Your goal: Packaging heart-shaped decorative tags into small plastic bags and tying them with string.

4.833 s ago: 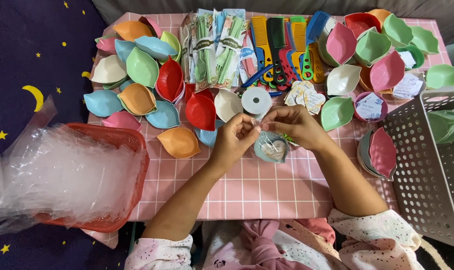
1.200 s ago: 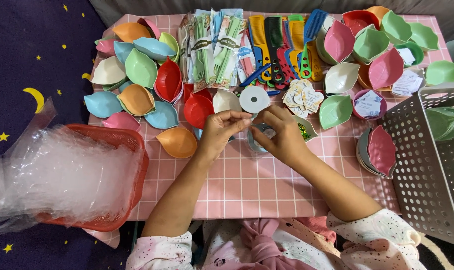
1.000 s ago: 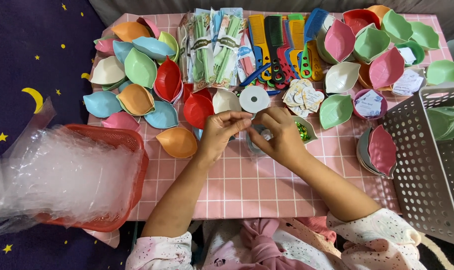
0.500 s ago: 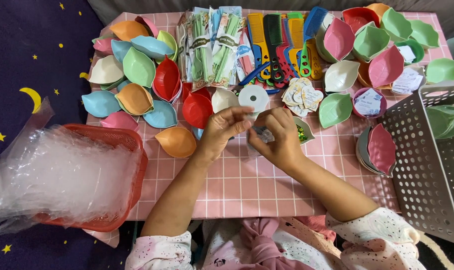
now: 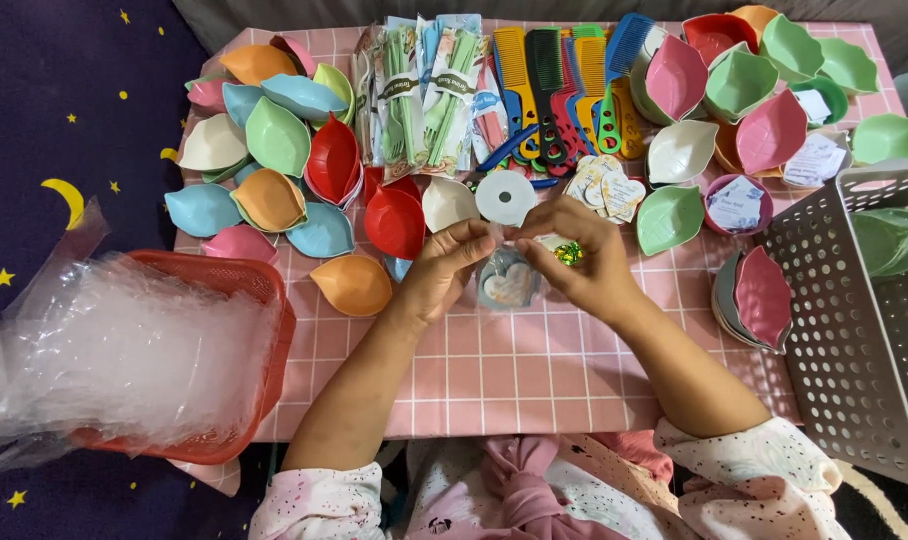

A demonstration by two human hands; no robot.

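Observation:
A small clear-plastic packet (image 5: 508,282) with a pale blue leaf-shaped bowl and a heart-shaped card inside hangs just above the pink checked tablecloth (image 5: 494,370). My left hand (image 5: 444,265) pinches its gathered top from the left. My right hand (image 5: 579,258) pinches the same top from the right. A white ribbon spool (image 5: 506,197) lies just beyond my fingers. A small bowl with shiny green bits (image 5: 568,252) shows beside my right hand.
Leaf-shaped bowls in many colours (image 5: 274,150) cover the table's left and right. Packaged cutlery (image 5: 429,90) and combs (image 5: 564,90) lie at the back. A red basket of clear bags (image 5: 144,350) stands left, a grey perforated basket (image 5: 854,330) right. Heart-shaped cards (image 5: 604,185) are piled by the spool.
Both hands have lifted the packet's top and drawn it toward me, so the packet with its heart card now hangs in view between them.

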